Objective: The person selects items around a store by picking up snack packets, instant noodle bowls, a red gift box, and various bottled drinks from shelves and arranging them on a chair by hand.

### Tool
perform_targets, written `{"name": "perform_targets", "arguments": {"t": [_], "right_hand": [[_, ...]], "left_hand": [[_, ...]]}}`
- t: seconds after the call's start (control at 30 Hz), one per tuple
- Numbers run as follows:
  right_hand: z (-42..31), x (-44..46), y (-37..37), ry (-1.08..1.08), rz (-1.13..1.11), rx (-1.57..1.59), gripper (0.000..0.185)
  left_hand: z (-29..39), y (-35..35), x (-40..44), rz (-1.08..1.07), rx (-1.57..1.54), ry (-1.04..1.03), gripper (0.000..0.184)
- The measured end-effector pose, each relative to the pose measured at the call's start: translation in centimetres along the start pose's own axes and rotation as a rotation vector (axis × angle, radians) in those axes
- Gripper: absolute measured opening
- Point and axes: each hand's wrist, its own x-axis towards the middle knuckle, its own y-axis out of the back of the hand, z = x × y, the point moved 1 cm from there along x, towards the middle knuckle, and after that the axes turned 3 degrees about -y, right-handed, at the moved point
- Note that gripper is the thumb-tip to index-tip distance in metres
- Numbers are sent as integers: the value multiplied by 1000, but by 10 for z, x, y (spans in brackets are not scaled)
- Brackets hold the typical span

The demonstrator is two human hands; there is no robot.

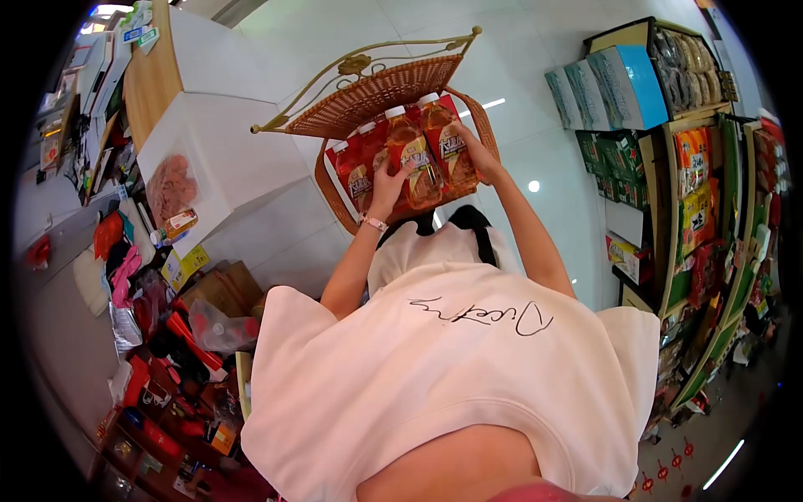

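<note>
A brown wicker chair (381, 90) with a curved metal back rail stands in front of me. Several drink bottles with white caps, red labels and amber contents are grouped on its seat. My left hand (387, 186) is closed around the side of a middle bottle (416, 159), thumb across its lower label. My right hand (477, 154) grips the right-hand bottle (450, 142) from its outer side. Two more bottles, one of them a leftmost bottle (355, 177), stand left of my left hand. Red material (456, 105) shows behind the bottles.
Shelves with packaged goods (694, 192) rise on the right, with blue boxes (631, 88) at their end. On the left are a white counter (226, 151), a lying bottle (177, 224), cardboard boxes (222, 289) and piled items. Pale tiled floor (535, 151) surrounds the chair.
</note>
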Motion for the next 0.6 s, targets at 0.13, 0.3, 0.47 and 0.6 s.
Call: {"name": "perform_targets", "arguments": {"t": [0.13,0.3,0.47,0.6], "right_hand": [[-8,-11,-5,4,-28,-20,64],[11,3,3,69,-55,50,61],[7,7,1,156,-6,-72,59],[7,1,6,106,-73,-31,61]], "left_hand": [[-10,-3,8,5,-88,83,42],[-20,-10,2,91,-178,68,38],[-5,-19,0,125,-167,86,44],[-4,-21,-7,124,-74,120,46]]}}
